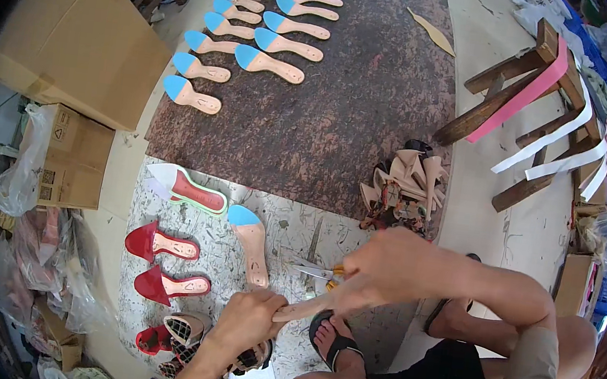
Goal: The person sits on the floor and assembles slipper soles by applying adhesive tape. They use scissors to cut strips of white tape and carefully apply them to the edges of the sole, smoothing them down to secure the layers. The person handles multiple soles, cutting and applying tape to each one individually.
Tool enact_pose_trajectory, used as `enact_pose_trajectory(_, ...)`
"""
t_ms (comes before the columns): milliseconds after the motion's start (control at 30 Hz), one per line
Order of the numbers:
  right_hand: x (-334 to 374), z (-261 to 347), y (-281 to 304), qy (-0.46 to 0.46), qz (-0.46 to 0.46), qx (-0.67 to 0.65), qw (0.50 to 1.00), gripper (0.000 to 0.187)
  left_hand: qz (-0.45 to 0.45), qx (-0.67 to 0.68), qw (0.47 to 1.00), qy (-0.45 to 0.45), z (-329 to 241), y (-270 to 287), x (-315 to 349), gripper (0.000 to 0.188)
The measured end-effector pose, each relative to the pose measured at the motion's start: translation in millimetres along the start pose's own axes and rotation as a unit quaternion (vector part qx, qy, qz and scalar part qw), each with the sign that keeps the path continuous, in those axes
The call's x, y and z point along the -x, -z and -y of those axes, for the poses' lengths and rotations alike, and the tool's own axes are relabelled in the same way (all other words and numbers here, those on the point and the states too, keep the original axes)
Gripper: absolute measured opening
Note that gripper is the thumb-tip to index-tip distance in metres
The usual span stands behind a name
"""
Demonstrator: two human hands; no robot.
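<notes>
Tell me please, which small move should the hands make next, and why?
Probably lower the beige piece toward the nearest blue-toed sole: the left hand and right hand hold the piece between them, and that sole lies just beyond the left hand.

Blue-tipped insoles [289,44]: 12 on the dark mat [359,105], 1 on the pale board [283,232]. Red-topped soles [177,247]: 2 in full view. Green-edged piece [201,193]: 1. Scissors [320,272]: 1 pair. Leaf-shaped tan piece [432,32]: 1. Hands [245,322]: 2. Held strip [301,310]: 1.
</notes>
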State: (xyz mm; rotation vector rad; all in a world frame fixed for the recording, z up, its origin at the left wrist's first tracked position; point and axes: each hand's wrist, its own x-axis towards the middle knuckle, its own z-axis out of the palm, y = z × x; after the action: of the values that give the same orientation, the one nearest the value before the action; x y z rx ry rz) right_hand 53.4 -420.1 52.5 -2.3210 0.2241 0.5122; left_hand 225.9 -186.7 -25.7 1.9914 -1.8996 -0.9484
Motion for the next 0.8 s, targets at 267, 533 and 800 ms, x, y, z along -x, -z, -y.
enact_pose_trajectory(267,-3.9,-25.4,30.5,0.022,0.021,-0.299,0.954,0.037,-0.128,0.186,0.974,-0.032,-2.4,5.7,21.8,0.026)
enact_pose_trajectory(533,-33.0,-16.4,-5.1,-0.063,-0.006,-0.586,0.808,0.021,-0.211,0.566,0.79,0.104,-4.0,-31.1,21.2,0.028)
enact_pose_trajectory(800,-60.6,-29.8,-76.6,0.056,-0.224,-0.434,0.871,0.02,-0.242,0.653,0.683,0.219,4.8,-42.6,-16.9,0.041)
